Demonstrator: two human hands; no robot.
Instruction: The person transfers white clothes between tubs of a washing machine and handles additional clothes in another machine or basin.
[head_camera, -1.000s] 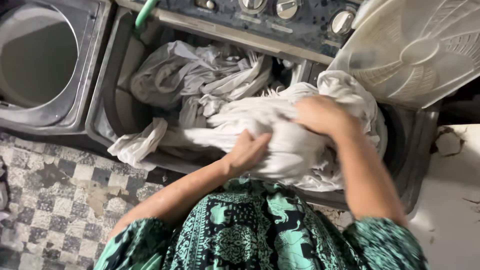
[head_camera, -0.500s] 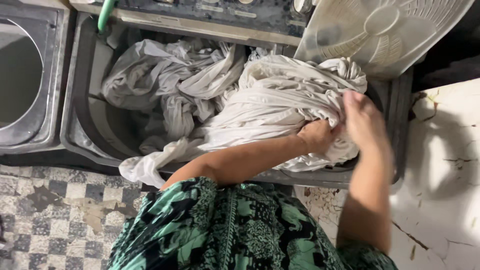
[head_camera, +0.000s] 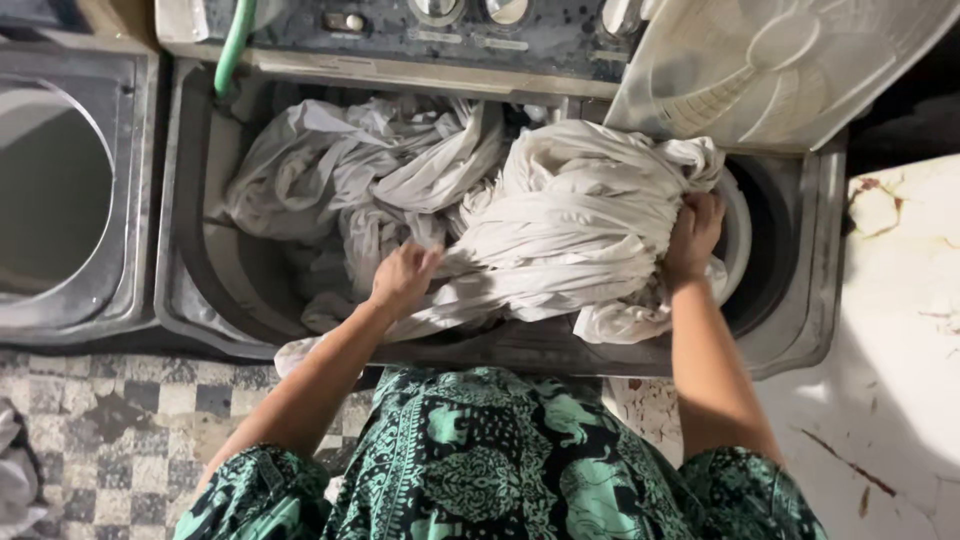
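head view: both hands (head_camera: 400, 278) (head_camera: 692, 232) gripping white cloth (head_camera: 575, 225)

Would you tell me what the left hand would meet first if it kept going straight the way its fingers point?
Most likely the grey crumpled cloth in the wash tub: the left hand points up into it, touching the twisted white sheet. Depth is unclear.

Wrinkled white cloth (head_camera: 570, 230), scuffed grey plastic tub (head_camera: 185, 270), cracked floor (head_camera: 110, 410)

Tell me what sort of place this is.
Probably a home laundry corner. A twin-tub washing machine with control knobs holds twisted white laundry, which both hands grip, a green hose feeds it, and the checked floor tiles are worn.
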